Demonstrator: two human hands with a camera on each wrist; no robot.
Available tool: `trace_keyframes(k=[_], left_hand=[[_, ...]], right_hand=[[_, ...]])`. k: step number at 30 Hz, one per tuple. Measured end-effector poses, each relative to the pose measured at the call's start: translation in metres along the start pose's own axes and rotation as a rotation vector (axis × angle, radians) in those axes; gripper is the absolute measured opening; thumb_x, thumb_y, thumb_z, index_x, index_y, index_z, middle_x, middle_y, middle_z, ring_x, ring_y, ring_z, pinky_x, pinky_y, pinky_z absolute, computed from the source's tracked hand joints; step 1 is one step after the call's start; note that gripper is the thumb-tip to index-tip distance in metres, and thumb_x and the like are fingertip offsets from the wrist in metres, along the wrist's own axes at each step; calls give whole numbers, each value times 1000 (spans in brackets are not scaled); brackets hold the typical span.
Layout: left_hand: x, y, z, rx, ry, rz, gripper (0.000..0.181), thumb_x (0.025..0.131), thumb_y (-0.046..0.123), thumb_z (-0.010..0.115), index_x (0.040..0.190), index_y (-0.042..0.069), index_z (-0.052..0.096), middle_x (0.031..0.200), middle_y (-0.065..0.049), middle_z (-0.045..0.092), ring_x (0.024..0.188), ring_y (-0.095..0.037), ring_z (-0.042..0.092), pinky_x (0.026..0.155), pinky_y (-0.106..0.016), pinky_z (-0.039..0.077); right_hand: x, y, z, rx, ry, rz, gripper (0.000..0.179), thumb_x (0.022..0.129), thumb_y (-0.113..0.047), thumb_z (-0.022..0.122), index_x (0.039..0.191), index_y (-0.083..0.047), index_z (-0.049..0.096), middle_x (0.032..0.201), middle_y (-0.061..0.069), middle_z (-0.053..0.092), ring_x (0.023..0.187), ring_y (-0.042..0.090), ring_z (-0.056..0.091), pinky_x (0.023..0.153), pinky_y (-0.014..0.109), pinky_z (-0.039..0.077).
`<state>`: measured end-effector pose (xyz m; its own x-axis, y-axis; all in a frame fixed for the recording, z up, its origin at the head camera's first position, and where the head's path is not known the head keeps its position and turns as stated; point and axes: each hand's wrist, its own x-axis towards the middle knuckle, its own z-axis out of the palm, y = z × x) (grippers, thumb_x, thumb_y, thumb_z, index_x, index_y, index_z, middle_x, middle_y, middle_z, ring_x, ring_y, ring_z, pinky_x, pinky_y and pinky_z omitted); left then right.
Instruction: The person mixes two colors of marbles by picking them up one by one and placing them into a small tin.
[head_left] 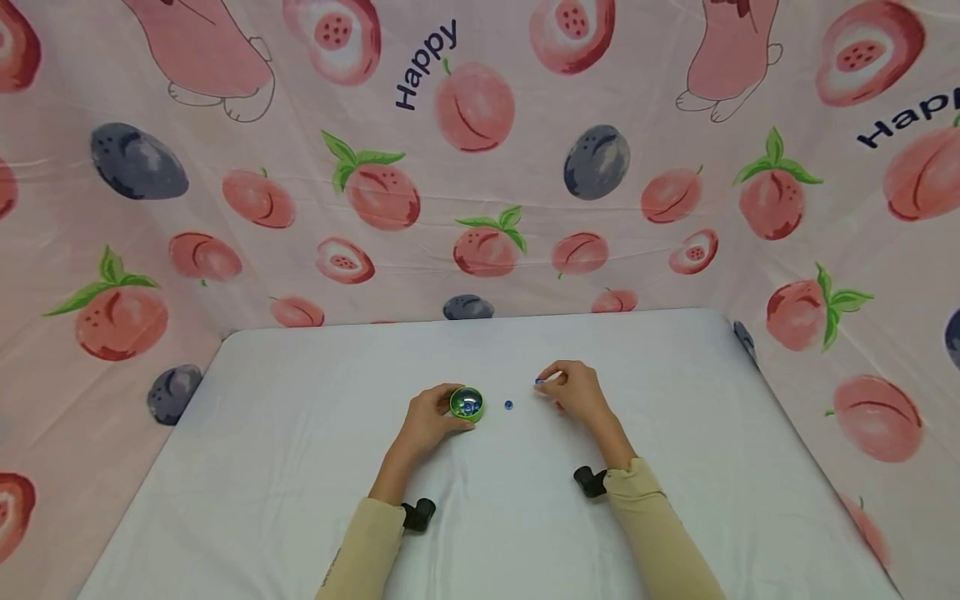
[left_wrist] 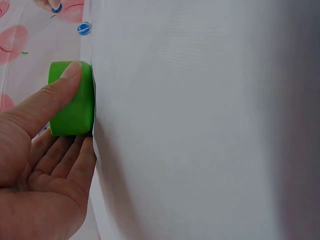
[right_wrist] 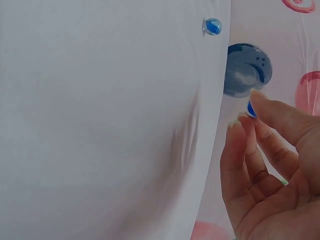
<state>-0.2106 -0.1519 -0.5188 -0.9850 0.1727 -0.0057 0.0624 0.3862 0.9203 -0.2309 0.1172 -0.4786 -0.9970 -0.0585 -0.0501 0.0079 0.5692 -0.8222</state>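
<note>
My left hand [head_left: 431, 419] grips a small round green bowl [left_wrist: 73, 102] by its sides, thumb on the near side and fingers round the far side. Several blue glass marbles [head_left: 469, 407] lie inside the bowl. A single blue-and-clear marble [head_left: 508, 405] rests on the white table to the right of the bowl. Further right, my right hand [head_left: 577, 392] pinches another blue marble [right_wrist: 251, 109] between thumb and fingertip, above the table. The loose marble [right_wrist: 212, 26] also shows near the top of the right wrist view.
The table has a white cloth [head_left: 300, 483] over it. A pink fruit-print curtain [head_left: 420, 183] stands along its back and sides. Black wrist cameras [head_left: 418, 515] sit on both wrists, at the cuffs of beige sleeves [head_left: 363, 546].
</note>
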Motion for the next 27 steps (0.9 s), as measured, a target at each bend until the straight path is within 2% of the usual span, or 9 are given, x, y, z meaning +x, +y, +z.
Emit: trace_keyframes(k=[6,27], left_hand=[[-1,1,0,3,1,6,61,80,-8,87,136,-10,62,135,-29,66,132,-43,62,112,-47,54],[0,0,1,6,6,10,61,79,-9,88,135,-10,63,134,-28,67,131,-43,63,111,-46,55]], right_hand=[[0,-4,6,4,2,-15,16,94,-10,80,105,1,76,70,18,68,47,11,50,47,20,40],[-2,-20,26,6,-39,-64,12,94,-9,80,102,-1,77,74,19,70,47,9,49,49,20,38]])
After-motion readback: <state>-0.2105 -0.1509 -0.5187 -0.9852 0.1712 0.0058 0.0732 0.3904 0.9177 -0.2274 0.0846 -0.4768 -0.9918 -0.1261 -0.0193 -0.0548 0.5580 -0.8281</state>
